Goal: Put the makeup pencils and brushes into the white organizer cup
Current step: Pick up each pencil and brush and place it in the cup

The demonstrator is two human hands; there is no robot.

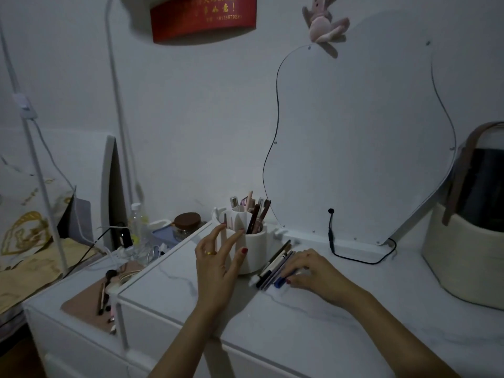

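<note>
The white organizer cup stands at the back of the marble tabletop, with several pencils and brushes upright in its compartments. Just right of the cup, several dark pencils lie side by side on the top. My right hand rests flat on their near ends, fingers over a blue-capped pen; whether it grips one is unclear. My left hand hovers in front of the cup's left side with fingers spread, holding nothing. More brushes lie on a pink mat at the lower left.
A wavy mirror leans against the wall behind, with a black cable trailing on the top. A cream basket holding a dark container stands at the right. A lower side cabinet at the left carries a jar, a bottle and cords.
</note>
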